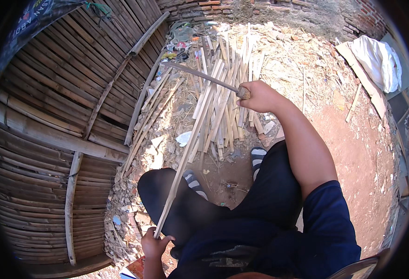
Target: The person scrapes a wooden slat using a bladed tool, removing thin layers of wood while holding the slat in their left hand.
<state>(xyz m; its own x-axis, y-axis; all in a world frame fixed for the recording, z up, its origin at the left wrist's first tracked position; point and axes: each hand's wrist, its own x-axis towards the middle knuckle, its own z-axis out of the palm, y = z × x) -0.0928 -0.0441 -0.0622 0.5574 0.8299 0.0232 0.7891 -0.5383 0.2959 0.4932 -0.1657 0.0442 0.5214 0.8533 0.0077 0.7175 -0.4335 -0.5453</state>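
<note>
From the head cam, left hand is curled around the low end of a long bamboo strip slanting across the knee, steadied I'd guess for the long blade gripped in the right fist, raised over the split-bamboo pile.

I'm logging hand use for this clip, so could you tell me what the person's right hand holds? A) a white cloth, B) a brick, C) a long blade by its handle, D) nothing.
C: the right hand grips the handle of a long blade raised over the pile of bamboo slats, while the left hand holds the near end of a bamboo strip.
</note>
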